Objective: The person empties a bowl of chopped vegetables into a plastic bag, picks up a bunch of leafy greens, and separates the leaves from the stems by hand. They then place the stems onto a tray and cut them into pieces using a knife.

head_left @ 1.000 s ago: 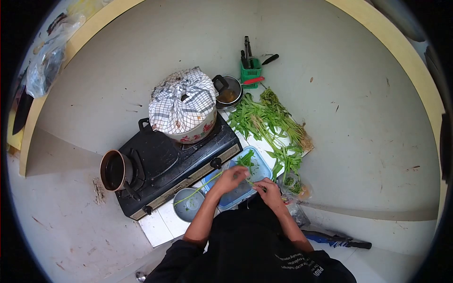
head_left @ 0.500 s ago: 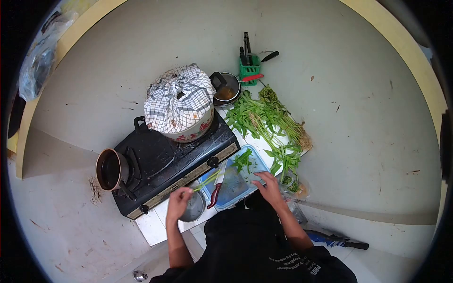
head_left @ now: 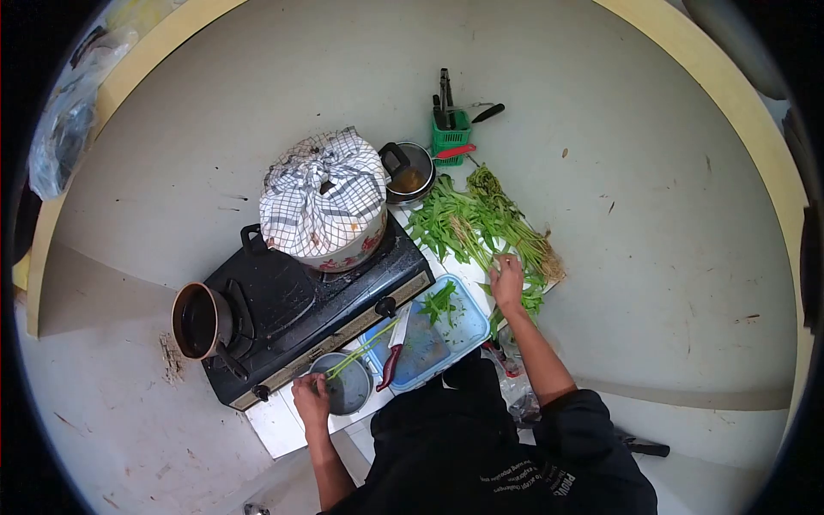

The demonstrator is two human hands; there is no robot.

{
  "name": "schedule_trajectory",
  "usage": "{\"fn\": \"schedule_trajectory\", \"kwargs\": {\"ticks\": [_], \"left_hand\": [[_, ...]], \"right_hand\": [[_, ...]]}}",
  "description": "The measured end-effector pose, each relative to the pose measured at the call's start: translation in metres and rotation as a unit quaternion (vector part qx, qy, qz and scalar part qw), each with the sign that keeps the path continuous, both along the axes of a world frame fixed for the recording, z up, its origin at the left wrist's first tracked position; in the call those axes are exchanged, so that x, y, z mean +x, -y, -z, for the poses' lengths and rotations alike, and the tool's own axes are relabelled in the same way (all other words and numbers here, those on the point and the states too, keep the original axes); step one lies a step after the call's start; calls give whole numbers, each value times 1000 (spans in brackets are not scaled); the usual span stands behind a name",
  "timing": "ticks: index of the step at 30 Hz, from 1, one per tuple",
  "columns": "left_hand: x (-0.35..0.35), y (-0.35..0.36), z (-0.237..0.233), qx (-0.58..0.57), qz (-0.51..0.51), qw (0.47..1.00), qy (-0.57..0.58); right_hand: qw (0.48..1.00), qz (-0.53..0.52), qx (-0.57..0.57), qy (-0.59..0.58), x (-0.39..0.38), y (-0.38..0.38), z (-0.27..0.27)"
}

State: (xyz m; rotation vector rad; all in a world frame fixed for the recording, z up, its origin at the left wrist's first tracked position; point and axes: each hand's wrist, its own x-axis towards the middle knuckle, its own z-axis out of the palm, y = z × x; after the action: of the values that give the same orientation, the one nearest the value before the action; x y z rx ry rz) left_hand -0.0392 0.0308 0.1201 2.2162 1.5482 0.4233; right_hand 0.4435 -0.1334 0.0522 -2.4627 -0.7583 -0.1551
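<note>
My left hand [head_left: 312,399] is closed on the ends of several long green stems [head_left: 360,350], at the left rim of a round grey bowl [head_left: 350,390]. The stems slant over the bowl toward the blue tray [head_left: 470,333]. My right hand [head_left: 506,281] reaches into the pile of leafy greens [head_left: 453,219] on the white counter, its fingers curled on the greens at the near side. A knife with a dark red handle [head_left: 390,366] rests across the tray's left edge. Cut green leaves [head_left: 439,302] lie inside the tray.
On the left stands a black gas stove [head_left: 283,287] with a cloth-covered pot [head_left: 343,253] and a small brown saucepan [head_left: 200,319]. Behind the greens are a pan with a strainer [head_left: 410,176] and a green utensil basket [head_left: 451,137]. Plastic bags [head_left: 519,395] lie at the right.
My right hand has moved from the tray's right edge up and away to the greens pile. My left hand has shifted down and left with the stems, to the bowl's left rim.
</note>
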Motion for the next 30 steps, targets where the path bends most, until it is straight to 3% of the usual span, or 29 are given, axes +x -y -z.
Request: {"fn": "schedule_trajectory", "kwargs": {"ticks": [5, 11, 14, 17, 21, 24, 27, 30], "left_hand": [[8, 2, -10, 23, -42, 998, -35], [14, -2, -17, 10, -69, 997, 21], [14, -7, -8, 45, -62, 993, 91], [26, -8, -16, 49, -81, 984, 151], [50, -6, -39, 104, -77, 972, 194], [67, -6, -47, 147, -65, 966, 202], [103, -1, -72, 97, -30, 955, 277], [144, 8, -84, -36, 36, 939, 341]], "right_hand": [[989, 33, -132, -58, 33, -1, 13], [986, 18, 19, -166, 59, 7, 29], [946, -61, 122, -294, 88, 16, 63], [845, -41, 220, -486, 68, 13, -16], [784, -78, 249, -564, 62, 17, -68], [767, -26, 278, -578, 34, 15, -113], [745, -37, 319, -585, 15, 17, -117], [753, -66, 344, -557, -10, 17, -114]]}}
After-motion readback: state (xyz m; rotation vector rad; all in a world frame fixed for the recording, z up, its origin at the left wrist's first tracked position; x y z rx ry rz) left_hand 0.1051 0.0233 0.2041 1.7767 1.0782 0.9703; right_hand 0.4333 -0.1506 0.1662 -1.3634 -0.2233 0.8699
